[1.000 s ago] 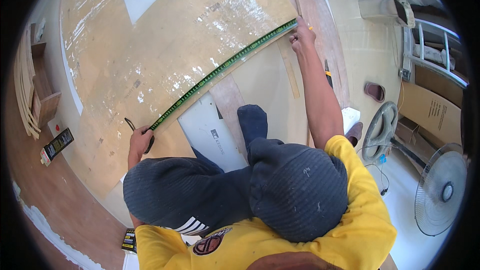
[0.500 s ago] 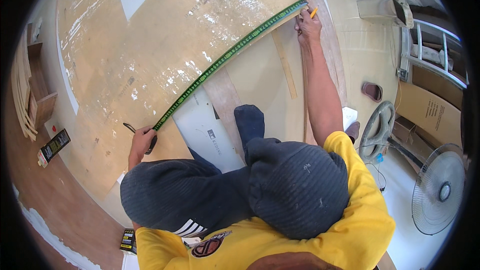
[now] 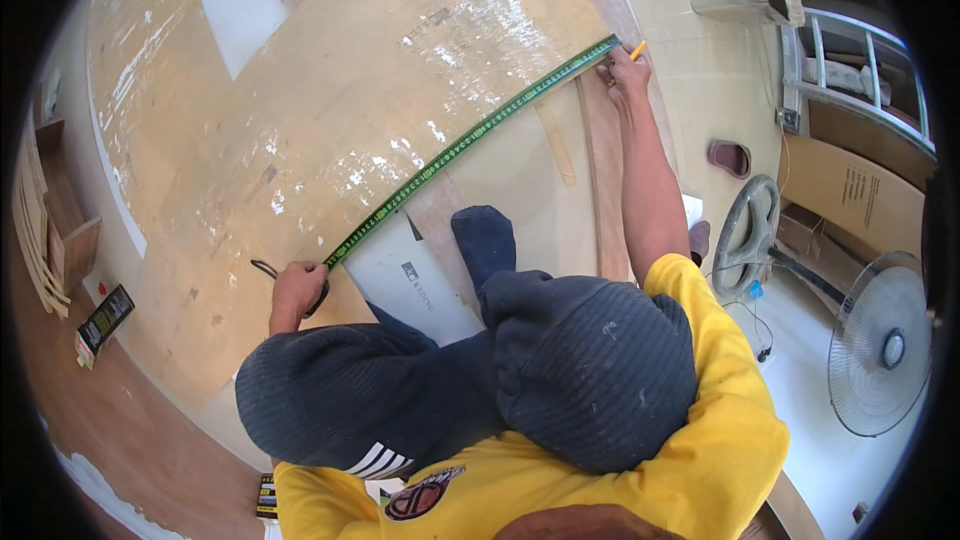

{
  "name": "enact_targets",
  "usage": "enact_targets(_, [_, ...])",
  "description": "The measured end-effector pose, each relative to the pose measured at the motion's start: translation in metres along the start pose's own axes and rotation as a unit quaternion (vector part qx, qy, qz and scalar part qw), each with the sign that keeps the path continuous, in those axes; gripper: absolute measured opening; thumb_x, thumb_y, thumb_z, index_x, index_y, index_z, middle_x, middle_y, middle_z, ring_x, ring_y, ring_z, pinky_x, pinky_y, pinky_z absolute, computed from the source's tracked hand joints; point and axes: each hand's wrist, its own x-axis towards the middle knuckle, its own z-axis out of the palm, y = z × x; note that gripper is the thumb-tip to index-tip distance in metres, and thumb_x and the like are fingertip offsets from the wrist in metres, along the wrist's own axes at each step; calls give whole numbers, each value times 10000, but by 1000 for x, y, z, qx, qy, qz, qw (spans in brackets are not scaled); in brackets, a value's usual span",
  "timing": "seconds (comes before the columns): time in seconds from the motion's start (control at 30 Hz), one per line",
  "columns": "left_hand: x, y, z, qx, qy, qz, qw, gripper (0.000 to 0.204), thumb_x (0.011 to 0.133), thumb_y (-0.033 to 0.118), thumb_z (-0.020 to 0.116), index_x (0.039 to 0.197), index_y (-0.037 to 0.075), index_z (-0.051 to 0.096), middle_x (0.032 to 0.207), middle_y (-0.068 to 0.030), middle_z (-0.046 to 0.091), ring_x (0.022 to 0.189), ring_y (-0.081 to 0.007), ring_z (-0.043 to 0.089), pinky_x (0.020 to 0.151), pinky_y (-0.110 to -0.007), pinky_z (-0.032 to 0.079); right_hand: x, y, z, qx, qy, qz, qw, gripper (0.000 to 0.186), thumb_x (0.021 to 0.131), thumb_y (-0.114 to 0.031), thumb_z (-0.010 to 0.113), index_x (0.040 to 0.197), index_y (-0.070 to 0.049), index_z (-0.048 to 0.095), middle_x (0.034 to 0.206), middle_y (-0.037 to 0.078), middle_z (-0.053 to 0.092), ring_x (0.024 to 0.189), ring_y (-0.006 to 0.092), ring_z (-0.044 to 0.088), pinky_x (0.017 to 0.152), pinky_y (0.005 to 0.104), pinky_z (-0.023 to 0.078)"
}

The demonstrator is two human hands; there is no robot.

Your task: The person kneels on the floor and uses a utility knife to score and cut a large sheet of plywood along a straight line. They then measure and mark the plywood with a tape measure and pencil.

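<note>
A green tape measure (image 3: 462, 140) stretches diagonally along the edge of a worn tan board (image 3: 280, 110) spotted with white flecks. At its lower left end, my left hand (image 3: 296, 292) is closed round the dark tape case, whose black strap loops out. At the far upper right end, my right hand (image 3: 626, 75) grips the tape's tip at the board's edge, with a yellow pencil (image 3: 637, 50) held in its fingers. My legs in dark trousers are folded beneath, over a white printed sheet (image 3: 410, 280).
Wood strips (image 3: 35, 240) and a black tube (image 3: 103, 325) lie left. A pale plank (image 3: 610, 190) runs beside my right arm. At right are an aluminium ladder (image 3: 855, 70), slipper (image 3: 730, 158), cardboard (image 3: 855, 195) and standing fan (image 3: 878, 340).
My right hand and the tape's far end moved up and rightward, then lower in view. The board and surroundings shift leftward in the picture. Both hands keep their grip.
</note>
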Motion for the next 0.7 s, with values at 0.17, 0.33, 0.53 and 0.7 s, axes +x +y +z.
enact_targets(0.17, [-2, 8, -4, 41, 12, -32, 999, 441, 834, 398, 522, 1038, 86, 757, 1006, -235, 711, 974, -411, 677, 893, -455, 522, -2, -4, -2, 22, -45, 2, 999, 366, 861, -47, 641, 1223, -47, 593, 816, 37, 602, 544, 119, 555, 452, 266, 511])
enact_targets(0.33, [-1, 12, -4, 54, 36, -33, 997, 487, 864, 437, 494, 1070, 69, 737, 1052, -245, 699, 1007, -422, 663, 906, -476, 508, 11, 1, -14, 86, -43, 14, 995, 209, 881, -132, 699, 1057, -47, 621, 792, 42, 609, 494, 107, 505, 429, 264, 474])
enact_targets(0.53, [15, 10, -4, 99, -23, -39, 994, 561, 890, 477, 471, 1068, 3, 714, 1109, -280, 673, 1062, -432, 642, 930, -486, 496, 50, 16, -11, 16, -31, 11, 999, 168, 883, -71, 716, 1000, -18, 607, 779, 65, 618, 545, 155, 572, 397, 289, 456])
enact_targets(0.7, [16, 1, -6, 104, -50, -57, 992, 576, 894, 519, 479, 1091, 30, 712, 1115, -258, 683, 1062, -404, 657, 926, -471, 506, 60, 16, -10, -60, -27, -7, 998, 136, 915, -47, 670, 1018, 7, 598, 856, 98, 644, 624, 182, 624, 435, 276, 499])
